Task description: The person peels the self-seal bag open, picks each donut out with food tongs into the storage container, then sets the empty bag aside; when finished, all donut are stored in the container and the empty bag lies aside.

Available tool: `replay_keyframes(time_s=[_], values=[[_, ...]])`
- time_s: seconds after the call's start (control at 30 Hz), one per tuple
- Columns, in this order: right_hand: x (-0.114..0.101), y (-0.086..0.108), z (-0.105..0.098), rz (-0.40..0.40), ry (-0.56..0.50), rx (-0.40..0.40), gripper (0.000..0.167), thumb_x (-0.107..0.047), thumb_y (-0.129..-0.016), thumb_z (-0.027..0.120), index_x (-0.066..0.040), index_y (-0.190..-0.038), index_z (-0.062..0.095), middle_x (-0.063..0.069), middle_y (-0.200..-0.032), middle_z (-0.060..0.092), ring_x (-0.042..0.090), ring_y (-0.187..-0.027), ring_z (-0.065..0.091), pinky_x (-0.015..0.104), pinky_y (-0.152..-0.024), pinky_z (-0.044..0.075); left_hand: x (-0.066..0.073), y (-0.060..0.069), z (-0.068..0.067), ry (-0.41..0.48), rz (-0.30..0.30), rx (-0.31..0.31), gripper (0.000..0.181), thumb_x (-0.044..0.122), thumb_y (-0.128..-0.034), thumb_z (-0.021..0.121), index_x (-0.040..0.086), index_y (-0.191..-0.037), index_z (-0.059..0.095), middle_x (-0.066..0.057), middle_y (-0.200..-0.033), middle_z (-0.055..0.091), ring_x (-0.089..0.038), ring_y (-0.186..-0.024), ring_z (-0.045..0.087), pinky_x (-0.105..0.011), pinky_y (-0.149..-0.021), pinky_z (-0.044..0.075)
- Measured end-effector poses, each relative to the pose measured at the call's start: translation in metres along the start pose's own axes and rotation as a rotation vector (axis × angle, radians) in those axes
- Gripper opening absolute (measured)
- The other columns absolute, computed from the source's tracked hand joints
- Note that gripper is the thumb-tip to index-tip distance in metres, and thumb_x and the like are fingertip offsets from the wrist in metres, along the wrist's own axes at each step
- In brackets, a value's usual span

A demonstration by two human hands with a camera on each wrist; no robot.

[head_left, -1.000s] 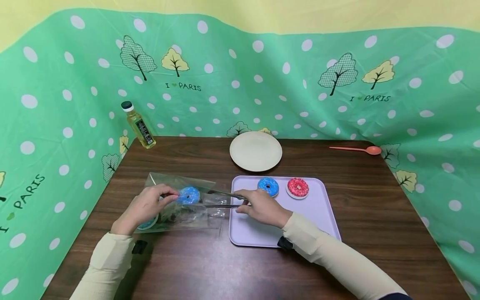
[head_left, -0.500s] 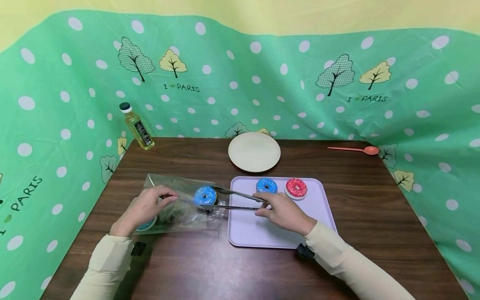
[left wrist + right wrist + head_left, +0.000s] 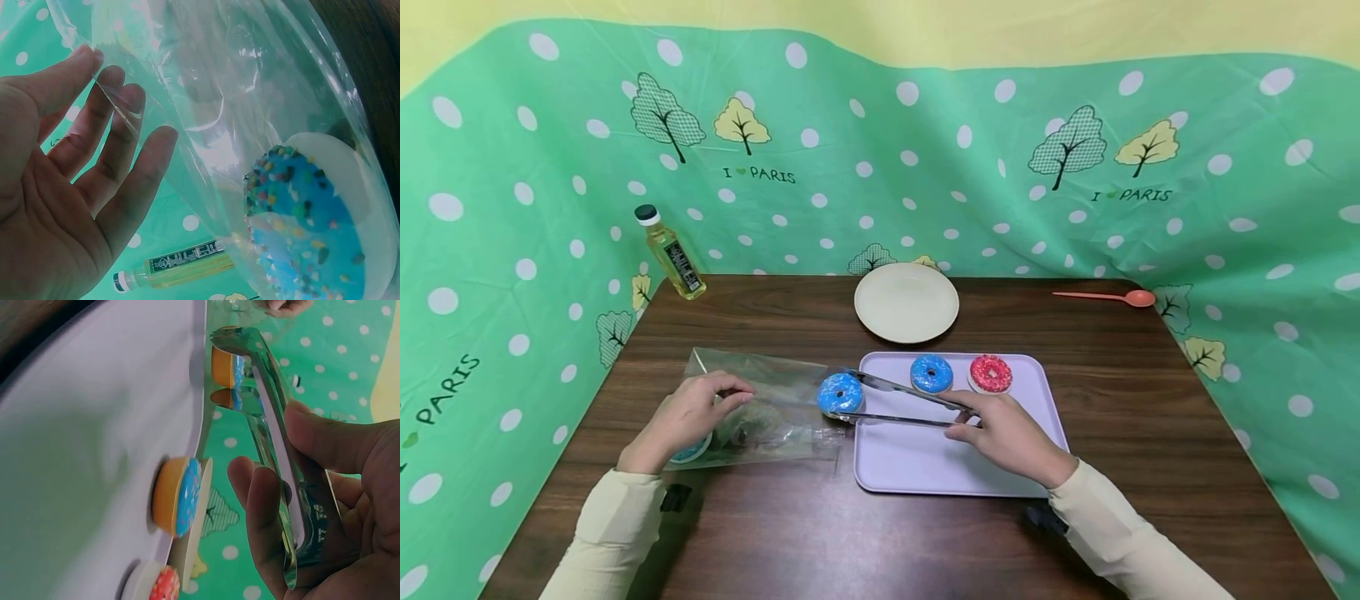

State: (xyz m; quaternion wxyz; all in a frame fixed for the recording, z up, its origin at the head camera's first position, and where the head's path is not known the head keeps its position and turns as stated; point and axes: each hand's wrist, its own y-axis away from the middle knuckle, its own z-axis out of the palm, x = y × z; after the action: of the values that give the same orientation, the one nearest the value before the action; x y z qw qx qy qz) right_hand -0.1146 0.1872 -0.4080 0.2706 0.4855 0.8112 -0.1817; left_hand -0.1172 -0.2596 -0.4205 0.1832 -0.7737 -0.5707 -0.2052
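My left hand pinches the edge of a clear plastic bag between thumb and fingertip. Inside the bag, below that hand, is a blue-iced toy donut with coloured sprinkles. My right hand grips metal tongs. Between the tongs' tips is another blue toy donut, orange-brown underneath in the right wrist view, at the bag's right end beside the tray's left edge. The lilac tray bears a blue donut and a red one.
A cream plate lies behind the tray. At the back left corner stands a bottle of yellow liquid. A coral spoon lies at the back right. Green polka-dot cloth hangs behind the dark wooden table.
My right hand has drawn the tongs and the blue donut rightward, from within the bag to its right end. The left hand has stayed at the bag's edge.
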Motion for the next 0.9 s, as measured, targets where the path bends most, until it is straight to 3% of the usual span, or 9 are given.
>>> replay_keyframes(time_s=[0.57,0.9], values=[[0.019,0.033,-0.028,0.101,0.011,-0.03,0.043,-0.017,-0.087,0.08,-0.009,-0.128,0.069,-0.01,-0.084,0.066,0.012,-0.07,0.056,0.026,-0.058,0.046,-0.002,0.001,0.0,0.001,-0.007,0.0,0.022,0.03,-0.1014,0.063,0.015,-0.11,0.076,0.001,-0.109,0.071,-0.019,-0.096,0.066,-0.045,-0.078,0.053],[0.036,0.047,-0.043,0.134,-0.014,-0.089,0.04,-0.014,-0.087,0.08,-0.005,-0.125,0.069,-0.008,-0.085,0.066,0.014,-0.073,0.054,0.027,-0.058,0.044,0.0,0.001,-0.001,0.014,-0.011,-0.01,0.023,0.032,-0.1018,0.062,0.016,-0.111,0.076,0.001,-0.11,0.071,-0.018,-0.095,0.066,-0.045,-0.078,0.053]])
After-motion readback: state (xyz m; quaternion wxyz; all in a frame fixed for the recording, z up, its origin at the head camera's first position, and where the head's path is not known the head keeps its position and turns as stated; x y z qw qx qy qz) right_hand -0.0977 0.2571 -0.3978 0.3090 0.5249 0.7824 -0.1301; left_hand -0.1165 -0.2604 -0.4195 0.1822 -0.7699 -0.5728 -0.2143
